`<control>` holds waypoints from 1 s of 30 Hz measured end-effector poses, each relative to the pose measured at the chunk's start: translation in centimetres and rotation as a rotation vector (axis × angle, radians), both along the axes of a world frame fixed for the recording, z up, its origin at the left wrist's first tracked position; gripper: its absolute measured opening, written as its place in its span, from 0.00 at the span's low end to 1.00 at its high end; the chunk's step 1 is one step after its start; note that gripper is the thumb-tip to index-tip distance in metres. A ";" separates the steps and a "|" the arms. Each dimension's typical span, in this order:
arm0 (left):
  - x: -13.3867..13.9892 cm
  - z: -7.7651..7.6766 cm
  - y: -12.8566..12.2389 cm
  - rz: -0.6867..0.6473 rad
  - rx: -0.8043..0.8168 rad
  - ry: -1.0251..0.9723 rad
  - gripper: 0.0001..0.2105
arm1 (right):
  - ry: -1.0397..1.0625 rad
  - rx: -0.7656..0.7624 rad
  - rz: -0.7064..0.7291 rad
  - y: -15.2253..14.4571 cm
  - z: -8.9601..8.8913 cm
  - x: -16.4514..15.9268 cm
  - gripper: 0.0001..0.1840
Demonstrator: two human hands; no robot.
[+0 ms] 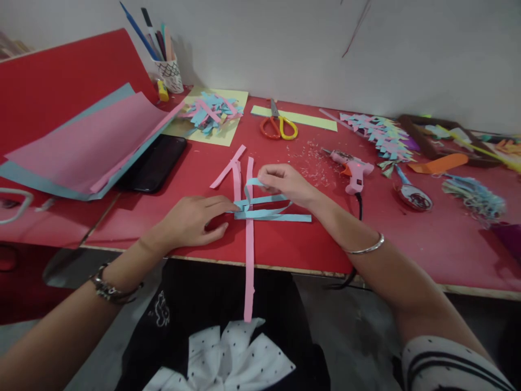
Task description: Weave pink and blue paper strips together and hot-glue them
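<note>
The work on the red tabletop (280,250) looks partway along. A light-blue paper strip (288,218) lies crosswise over the long pink paper strip (249,266), which runs down past the table's front edge. More light-blue lengths bunch and loop just above it, so the crossing is formed but, as far as I can judge, neither flattened nor drawn tight.

The left hand (197,220) rests with fingers stretched out and thumb apart, its fingertips pressing the blue bunch at the crossing. The right hand (287,184) has its fingers curled in, thumb and index pinching a raised blue end that bends back towards the crossing.

Just beyond, other pink strips (237,182) lie in a loose, angled cluster. The long free ends suggest that much of the folding is left. The scissors (277,118) and the pink glue gun (354,168) lie apart from both hands, and a folded-paper garland (378,136) at the right already looks complete
</note>
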State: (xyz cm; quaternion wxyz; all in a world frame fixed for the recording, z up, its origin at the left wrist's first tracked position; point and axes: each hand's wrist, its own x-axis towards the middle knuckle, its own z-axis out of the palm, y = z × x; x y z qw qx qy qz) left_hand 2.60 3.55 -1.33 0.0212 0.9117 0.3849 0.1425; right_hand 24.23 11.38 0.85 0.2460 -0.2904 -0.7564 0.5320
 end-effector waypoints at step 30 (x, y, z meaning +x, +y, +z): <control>0.1 0.2 0.0 -0.015 -0.026 -0.002 0.15 | -0.986 -0.166 0.265 1.7 3.5 4.5 0.20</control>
